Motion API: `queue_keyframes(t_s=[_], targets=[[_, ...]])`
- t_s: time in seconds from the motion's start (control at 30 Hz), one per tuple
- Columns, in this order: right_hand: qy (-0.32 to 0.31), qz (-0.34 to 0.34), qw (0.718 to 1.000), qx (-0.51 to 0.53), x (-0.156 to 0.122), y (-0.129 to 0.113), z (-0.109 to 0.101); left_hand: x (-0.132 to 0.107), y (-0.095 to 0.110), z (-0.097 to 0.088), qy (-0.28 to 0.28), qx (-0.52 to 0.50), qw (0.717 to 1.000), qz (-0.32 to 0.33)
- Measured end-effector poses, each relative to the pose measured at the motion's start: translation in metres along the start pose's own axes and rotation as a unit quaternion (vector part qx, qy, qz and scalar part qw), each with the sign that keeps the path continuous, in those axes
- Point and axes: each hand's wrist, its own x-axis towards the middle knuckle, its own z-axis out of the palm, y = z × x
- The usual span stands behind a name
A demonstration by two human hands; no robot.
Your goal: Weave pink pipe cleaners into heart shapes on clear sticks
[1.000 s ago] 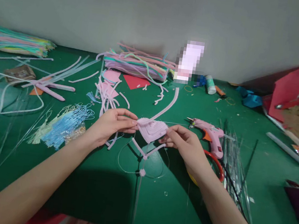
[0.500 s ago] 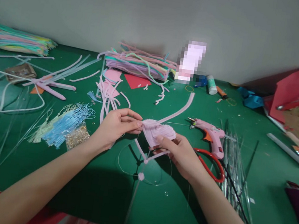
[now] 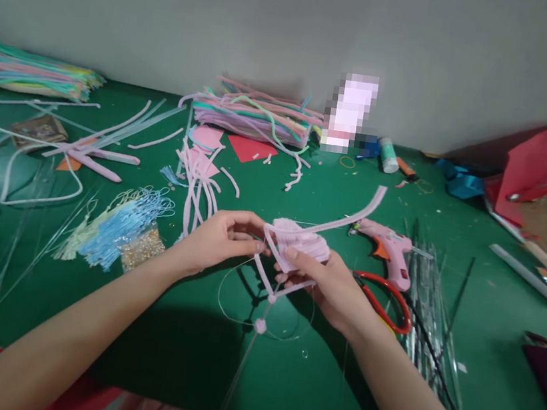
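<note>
Both hands hold a small pink fan-shaped piece [image 3: 299,241] made of pipe cleaners, just above the green table [image 3: 145,336]. My left hand [image 3: 221,238] pinches its left corner. My right hand [image 3: 328,283] grips it from below and the right, thumb on top. A loose pink pipe cleaner end [image 3: 352,219] sticks out from the piece toward the upper right. Two thin pink stems run down from it to a small pink bead [image 3: 260,326], with a thin wire loop [image 3: 241,295] lying around it.
A pink glue gun [image 3: 387,241] and red-handled scissors [image 3: 386,300] lie right of my hands. Clear thin rods [image 3: 430,299] lie further right. Blue tassels [image 3: 117,225] lie at the left. Stacks of coloured pipe cleaners [image 3: 249,118] sit at the back, red paper [image 3: 531,165] at the far right.
The pink piece has been turned and tilted clockwise; its loose end swung from pointing up to pointing right. My right hand shifted under it, and both hands moved slightly right.
</note>
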Motion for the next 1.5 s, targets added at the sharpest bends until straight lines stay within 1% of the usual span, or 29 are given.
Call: queue_keyframes(t_s=[0.07,0.1,0.27,0.5,0.67,0.8,1.03,1.13,1.2,1.37,1.5], targets=[[-0.006,0.001,1.0,0.007,0.0,0.0,0.0,0.0,0.0,-0.001,-0.024,-0.013,1.0,0.002],[-0.01,0.003,1.0,0.007,0.0,-0.001,0.0,0.001,0.0,-0.001,-0.024,-0.017,1.0,0.003],[-0.025,0.006,1.0,-0.015,-0.003,-0.002,0.003,0.001,0.0,0.002,0.012,-0.015,1.0,-0.001],[-0.042,0.004,0.999,-0.019,-0.005,-0.001,0.004,0.002,-0.005,0.004,0.008,-0.039,0.999,0.0],[-0.053,0.011,0.998,-0.013,-0.005,-0.001,0.007,0.003,-0.006,0.005,0.037,-0.036,0.999,0.008],[-0.056,0.017,0.998,-0.02,-0.004,0.001,0.006,0.003,-0.005,0.006,0.049,-0.019,0.999,-0.003],[-0.054,0.027,0.998,-0.02,-0.003,0.005,0.004,0.004,-0.005,0.009,0.062,-0.035,0.997,-0.002],[-0.055,0.023,0.998,-0.023,-0.003,0.004,0.004,0.004,-0.005,0.007,0.051,-0.031,0.998,-0.012],[-0.051,0.024,0.998,-0.028,-0.004,0.003,0.004,0.004,-0.003,0.003,0.043,-0.023,0.999,-0.006],[-0.043,0.027,0.998,-0.029,-0.004,0.004,0.004,0.003,0.005,-0.006,0.049,-0.006,0.999,0.005],[-0.053,0.035,0.998,-0.026,-0.004,0.005,0.005,0.003,0.006,-0.009,0.026,0.015,1.0,-0.006]])
